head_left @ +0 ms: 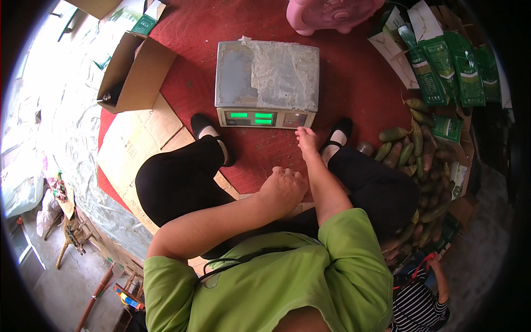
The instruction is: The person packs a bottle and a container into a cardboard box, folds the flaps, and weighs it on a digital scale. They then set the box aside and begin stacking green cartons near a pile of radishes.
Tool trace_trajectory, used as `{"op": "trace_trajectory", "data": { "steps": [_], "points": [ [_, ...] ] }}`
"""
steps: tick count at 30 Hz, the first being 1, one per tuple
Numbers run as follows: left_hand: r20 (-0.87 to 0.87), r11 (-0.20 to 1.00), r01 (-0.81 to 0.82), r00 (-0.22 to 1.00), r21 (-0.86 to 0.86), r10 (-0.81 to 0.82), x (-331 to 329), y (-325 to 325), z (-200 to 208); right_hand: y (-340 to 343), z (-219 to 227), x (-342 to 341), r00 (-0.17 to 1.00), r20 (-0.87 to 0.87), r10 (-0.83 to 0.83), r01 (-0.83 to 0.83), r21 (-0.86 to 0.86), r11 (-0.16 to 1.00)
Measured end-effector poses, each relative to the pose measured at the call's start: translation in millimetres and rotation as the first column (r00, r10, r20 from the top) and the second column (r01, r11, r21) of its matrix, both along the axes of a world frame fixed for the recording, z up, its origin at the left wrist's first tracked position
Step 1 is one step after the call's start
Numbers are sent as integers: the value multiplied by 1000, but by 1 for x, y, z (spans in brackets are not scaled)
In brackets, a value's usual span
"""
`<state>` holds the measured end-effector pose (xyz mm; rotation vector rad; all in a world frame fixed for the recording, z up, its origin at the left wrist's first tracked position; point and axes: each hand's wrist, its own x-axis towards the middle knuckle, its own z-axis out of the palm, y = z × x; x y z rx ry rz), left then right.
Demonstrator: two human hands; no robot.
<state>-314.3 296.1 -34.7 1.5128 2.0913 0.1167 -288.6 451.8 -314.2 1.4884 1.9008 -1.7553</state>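
My right hand (307,139) reaches to the front right corner of a digital weighing scale (232,74), its fingers closed, their tips by the keypad (295,120). Whether they touch the keys I cannot tell. Nothing shows in that hand. The scale has a flat grey top partly covered by wrinkled, peeling film. Green figures glow on its display (251,118). My left hand (284,186) is curled in a loose fist between my knees, back of the hand up. Its palm is hidden, so anything inside cannot be made out.
Long green and brownish vegetables (420,149) lie heaped to my right, below green printed cartons (442,69). A pink plastic object (333,14) stands beyond the scale. An open cardboard box (135,74) and flattened cardboard (138,149) lie left. Another person in stripes (418,301) is behind at right.
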Motion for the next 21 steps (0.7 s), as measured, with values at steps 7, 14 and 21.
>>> {"op": "trace_trajectory", "data": {
  "steps": [7, 14, 21],
  "points": [
    [-4, 1000, -8, 1000, -17, 8, -1, 0, 1, -4, 7, -3, 1000, 6, -7, 7, -43, 999],
    [2, 999, -4, 1000, -45, 4, 1, 0, -4, -5, 11, -3, 1000, -6, -12, 12, -46, 999],
    [44, 997, -5, 999, -83, 9, -1, -1, -2, -5, 3, 0, 1000, -4, 19, -19, -18, 1000]
  ]
}}
